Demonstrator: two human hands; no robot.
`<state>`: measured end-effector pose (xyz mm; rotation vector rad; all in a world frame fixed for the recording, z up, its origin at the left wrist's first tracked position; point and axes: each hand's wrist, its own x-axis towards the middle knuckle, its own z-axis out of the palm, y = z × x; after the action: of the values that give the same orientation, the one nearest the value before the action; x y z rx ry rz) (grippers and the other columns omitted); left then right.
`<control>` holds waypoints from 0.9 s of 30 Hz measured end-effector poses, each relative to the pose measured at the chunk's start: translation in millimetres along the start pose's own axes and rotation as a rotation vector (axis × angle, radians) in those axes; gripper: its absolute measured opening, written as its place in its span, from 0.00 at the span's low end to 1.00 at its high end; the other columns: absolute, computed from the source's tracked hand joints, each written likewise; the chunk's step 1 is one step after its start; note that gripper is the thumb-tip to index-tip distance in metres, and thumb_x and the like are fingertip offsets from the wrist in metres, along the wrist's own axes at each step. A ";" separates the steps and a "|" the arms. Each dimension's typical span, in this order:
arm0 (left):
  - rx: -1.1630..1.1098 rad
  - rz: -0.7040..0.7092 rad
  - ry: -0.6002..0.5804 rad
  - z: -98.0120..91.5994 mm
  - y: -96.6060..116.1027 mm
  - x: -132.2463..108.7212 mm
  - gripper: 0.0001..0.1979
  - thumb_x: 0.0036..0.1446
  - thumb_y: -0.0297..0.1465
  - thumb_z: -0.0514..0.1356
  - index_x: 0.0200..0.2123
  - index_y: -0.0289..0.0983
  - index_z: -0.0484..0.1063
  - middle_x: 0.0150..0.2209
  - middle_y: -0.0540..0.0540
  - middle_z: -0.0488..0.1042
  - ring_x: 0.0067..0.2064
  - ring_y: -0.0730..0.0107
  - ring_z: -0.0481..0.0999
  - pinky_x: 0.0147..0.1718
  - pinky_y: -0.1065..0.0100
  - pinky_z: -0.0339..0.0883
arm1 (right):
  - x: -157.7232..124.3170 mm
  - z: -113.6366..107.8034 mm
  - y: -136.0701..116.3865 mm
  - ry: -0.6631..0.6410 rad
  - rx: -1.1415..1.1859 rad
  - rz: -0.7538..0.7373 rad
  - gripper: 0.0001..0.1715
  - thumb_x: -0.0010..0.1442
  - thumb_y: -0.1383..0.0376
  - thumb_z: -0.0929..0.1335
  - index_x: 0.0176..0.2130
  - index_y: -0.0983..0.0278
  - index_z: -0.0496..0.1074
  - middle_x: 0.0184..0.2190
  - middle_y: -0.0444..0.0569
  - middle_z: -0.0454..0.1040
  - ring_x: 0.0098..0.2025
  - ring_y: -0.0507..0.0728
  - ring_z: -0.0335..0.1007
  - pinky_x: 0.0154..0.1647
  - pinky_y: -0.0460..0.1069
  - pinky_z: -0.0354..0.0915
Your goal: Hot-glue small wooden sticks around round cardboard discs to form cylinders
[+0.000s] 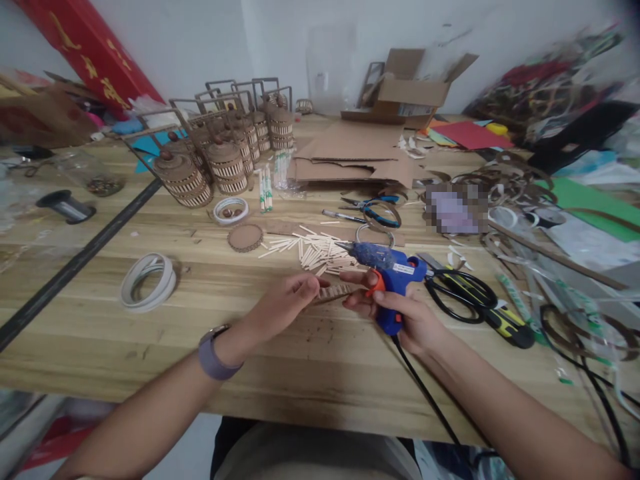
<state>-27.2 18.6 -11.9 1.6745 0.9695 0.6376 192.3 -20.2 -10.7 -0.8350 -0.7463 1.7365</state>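
My right hand [407, 307] is wrapped round a blue hot glue gun [400, 280] with an orange trigger, its nozzle pointing left above a pile of short wooden sticks [320, 250]. Pinched in my left hand [287, 300] is a small curved cardboard strip [335, 291] lined with sticks. Fingertips of my right hand reach close to the strip's other end; whether they touch it I cannot tell. Just beyond my left hand lies a round cardboard disc [245, 237] with a ridged edge.
Several lantern-like stick-and-cardboard baskets [183, 177] with tall handles stand at the back left. White tape rolls [149, 282] lie on the left. Black-handled scissors [460, 293], a yellow utility knife [510, 323] and blue-handled pliers [383, 208] lie rightward. The gun's black cord [425, 390] runs off the front edge.
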 end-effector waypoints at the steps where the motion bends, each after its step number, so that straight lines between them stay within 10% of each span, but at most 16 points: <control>1: -0.007 0.003 0.004 0.7 -0.1 -0.6 0.37 0.58 0.64 0.45 0.42 0.40 0.76 0.38 0.45 0.77 0.48 0.52 0.74 0.42 0.60 0.68 | 0.2 0.3 0.6 -0.001 -0.004 -0.002 0.13 0.43 0.63 0.79 0.29 0.61 0.75 0.44 0.49 0.81 0.35 0.57 0.80 0.43 0.52 0.75; 13: -0.337 -0.063 -0.193 -1.5 -4.7 -0.5 0.29 0.53 0.52 0.65 0.52 0.39 0.73 0.52 0.42 0.76 0.54 0.52 0.73 0.50 0.58 0.67 | -7.8 -6.2 9.3 -0.023 -0.108 -0.095 0.10 0.50 0.62 0.78 0.33 0.59 0.76 0.49 0.48 0.79 0.41 0.56 0.79 0.50 0.52 0.73; 27: 0.038 0.152 0.073 -12.5 -0.8 -7.7 0.27 0.54 0.37 0.64 0.57 0.40 0.67 0.60 0.42 0.70 0.62 0.52 0.67 0.62 0.51 0.59 | -13.7 -12.3 -0.7 0.071 -0.401 -0.192 0.17 0.50 0.49 0.76 0.30 0.57 0.73 0.25 0.46 0.74 0.33 0.61 0.72 0.44 0.58 0.71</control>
<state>-41.5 18.6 -8.4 1.7810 0.9168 0.7906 206.0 -31.8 -14.6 -1.0500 -1.1096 1.3992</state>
